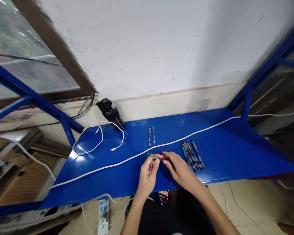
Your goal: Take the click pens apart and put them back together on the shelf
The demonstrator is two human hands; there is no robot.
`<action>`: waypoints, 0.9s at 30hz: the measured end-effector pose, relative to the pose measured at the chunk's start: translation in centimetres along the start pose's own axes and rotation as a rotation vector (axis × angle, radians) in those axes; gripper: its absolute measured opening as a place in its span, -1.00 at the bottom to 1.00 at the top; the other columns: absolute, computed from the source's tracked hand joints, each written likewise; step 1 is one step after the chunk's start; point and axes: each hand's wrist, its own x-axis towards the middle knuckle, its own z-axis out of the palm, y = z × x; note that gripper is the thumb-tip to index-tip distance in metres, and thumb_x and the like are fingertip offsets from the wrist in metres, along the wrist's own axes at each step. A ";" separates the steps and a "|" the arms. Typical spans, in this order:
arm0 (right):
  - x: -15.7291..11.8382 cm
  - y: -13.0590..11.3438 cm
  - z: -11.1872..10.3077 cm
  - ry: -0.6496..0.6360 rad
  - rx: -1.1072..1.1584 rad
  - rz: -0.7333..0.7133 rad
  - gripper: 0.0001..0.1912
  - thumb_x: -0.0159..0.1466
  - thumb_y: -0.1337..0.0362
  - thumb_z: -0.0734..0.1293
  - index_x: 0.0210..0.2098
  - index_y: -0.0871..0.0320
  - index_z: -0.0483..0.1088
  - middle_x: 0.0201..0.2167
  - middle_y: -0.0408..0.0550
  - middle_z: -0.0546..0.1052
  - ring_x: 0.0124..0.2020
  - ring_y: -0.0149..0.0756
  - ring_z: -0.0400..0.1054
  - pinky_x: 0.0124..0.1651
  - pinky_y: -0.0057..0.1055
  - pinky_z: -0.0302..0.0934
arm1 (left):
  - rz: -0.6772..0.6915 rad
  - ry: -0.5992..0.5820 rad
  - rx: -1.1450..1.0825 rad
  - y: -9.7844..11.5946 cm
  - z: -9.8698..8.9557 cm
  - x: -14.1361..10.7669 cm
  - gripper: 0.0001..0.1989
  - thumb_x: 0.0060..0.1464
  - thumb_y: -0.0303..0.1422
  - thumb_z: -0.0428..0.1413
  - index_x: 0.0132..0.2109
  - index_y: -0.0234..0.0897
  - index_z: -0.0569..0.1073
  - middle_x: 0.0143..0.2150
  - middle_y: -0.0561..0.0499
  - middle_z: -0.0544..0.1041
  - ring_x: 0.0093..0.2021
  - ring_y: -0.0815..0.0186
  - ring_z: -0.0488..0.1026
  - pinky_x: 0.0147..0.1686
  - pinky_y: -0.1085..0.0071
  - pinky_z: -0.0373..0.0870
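Observation:
Near the front edge of the blue table, my left hand (148, 173) is closed on a grey pen (154, 156), which points up to the left. My right hand (177, 168) is beside it, its thumb and fingers at the pen's right end. Behind my hands lie a grey-black pen (149, 137) and a blue pen (153, 134), side by side. A row of several pens (191, 156), mostly dark grey with a blue one at its left, lies to the right of my right hand.
A white cable (127, 160) crosses the blue table (225, 147) behind my hands. A black bottle (111, 114) stands at the back left, beside a looped white charging cable (101, 137). Blue metal struts (246, 104) rise at both ends. A power strip (103, 217) is below.

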 end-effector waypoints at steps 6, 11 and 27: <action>0.5 0.0 1.5 -0.071 0.201 0.087 -0.60 0.67 0.08 0.10 0.26 0.05 0.45 -0.10 0.02 0.63 -0.10 -0.13 0.55 0.03 -0.27 0.39 | -0.038 0.130 -0.105 -0.6 -0.5 -0.2 -0.64 0.46 -0.10 0.17 0.21 -0.17 0.63 0.19 -0.18 0.67 0.20 0.03 0.60 0.22 0.22 0.48; 0.6 -0.6 1.1 -0.138 0.212 0.074 -0.62 0.67 0.09 0.10 -0.02 0.06 0.50 -0.17 -0.05 0.62 -0.16 -0.20 0.52 -0.01 -0.34 0.32 | -0.111 0.216 -0.317 -1.3 -0.9 -0.2 -0.52 0.45 -0.07 0.19 0.35 -0.18 0.56 0.17 -0.21 0.70 0.17 0.03 0.63 0.26 0.14 0.47; 0.4 -1.3 0.9 -0.105 0.191 0.028 -0.76 0.65 0.11 0.18 -0.05 0.06 0.40 -0.24 -0.12 0.55 -0.25 -0.24 0.47 -0.11 -0.37 0.29 | -0.039 0.272 -0.307 -1.3 -0.8 -0.3 -0.53 0.26 -0.16 0.40 0.25 -0.16 0.58 0.16 -0.16 0.69 0.20 0.09 0.61 0.22 0.24 0.49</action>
